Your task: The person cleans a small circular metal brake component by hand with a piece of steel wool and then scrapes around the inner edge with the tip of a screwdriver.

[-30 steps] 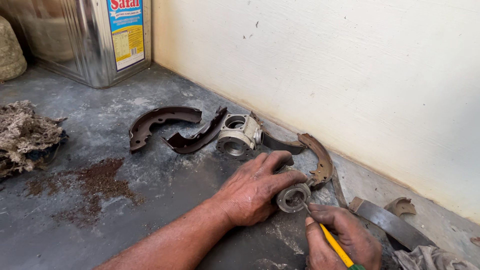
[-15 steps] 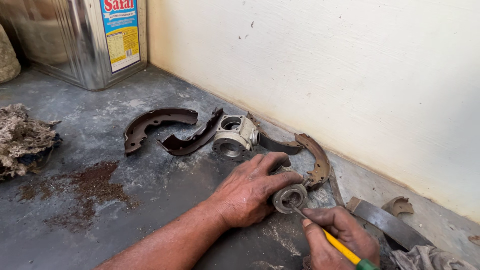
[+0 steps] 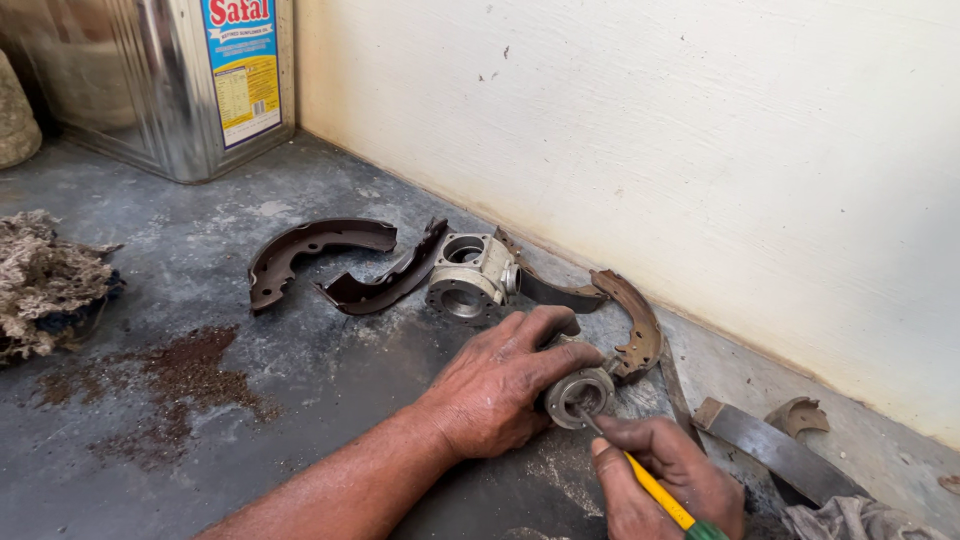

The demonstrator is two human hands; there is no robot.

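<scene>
I see my left hand (image 3: 500,385) lying on the dark floor (image 3: 200,300). Its fingers curl tight around a small round metal ring (image 3: 579,396), and it holds the ring down on the floor, close to the wall (image 3: 700,150). My right hand (image 3: 665,480) is just below the ring. It is closed around a yellow screwdriver (image 3: 655,490) with a green end. The thin metal tip of the screwdriver pokes into the hole in the middle of the ring.

Just above my left hand sits a shiny metal block (image 3: 472,277) with round holes in it. Left of it lie two curved brown pieces (image 3: 345,265), bent like bananas. Another rusty curved piece (image 3: 632,322) lies right beside the ring, near the wall. A flat metal strip (image 3: 775,450) lies to the right. Some brown dust (image 3: 185,370) is spilled on the floor at the left, and a fuzzy lump of rags (image 3: 45,280) sits past it. A big shiny tin (image 3: 170,80) stands in the far corner.
</scene>
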